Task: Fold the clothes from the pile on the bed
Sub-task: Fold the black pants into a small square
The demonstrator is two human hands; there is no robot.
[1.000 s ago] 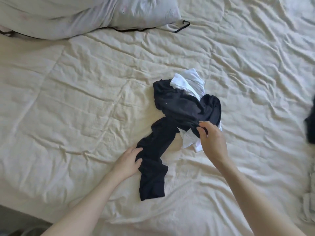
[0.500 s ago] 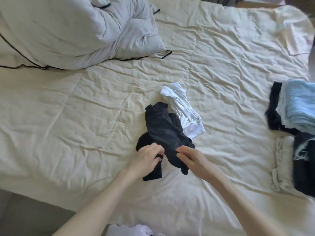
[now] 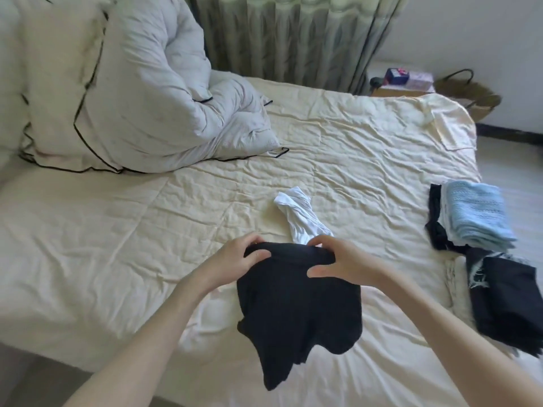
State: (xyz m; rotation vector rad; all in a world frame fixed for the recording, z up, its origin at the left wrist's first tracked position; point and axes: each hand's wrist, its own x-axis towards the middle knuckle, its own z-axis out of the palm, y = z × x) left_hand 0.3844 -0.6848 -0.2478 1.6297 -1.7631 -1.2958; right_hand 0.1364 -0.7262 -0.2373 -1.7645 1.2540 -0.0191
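While both hands lift it, black garment [image 3: 296, 312] hangs above front of bed [image 3: 117, 230], top edge bunched. Left hand [image 3: 235, 259] grip pinches top edge, thumb in front, fingers behind. Right hand [image 3: 343, 262] grip pinches same edge beside it. White garment [image 3: 299, 218] lies crumpled on bed just behind hands. Folded stack right: light blue piece [image 3: 476, 215] on top, dark folded clothes [image 3: 508, 301] nearer. Pillows [image 3: 132, 98] sit top left

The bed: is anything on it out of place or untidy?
Mostly no. The white garment lies crumpled and unfolded on the bed, just beyond the black garment that both hands, left and right, hold up by its top edge. The folded stacks at the right look neat.
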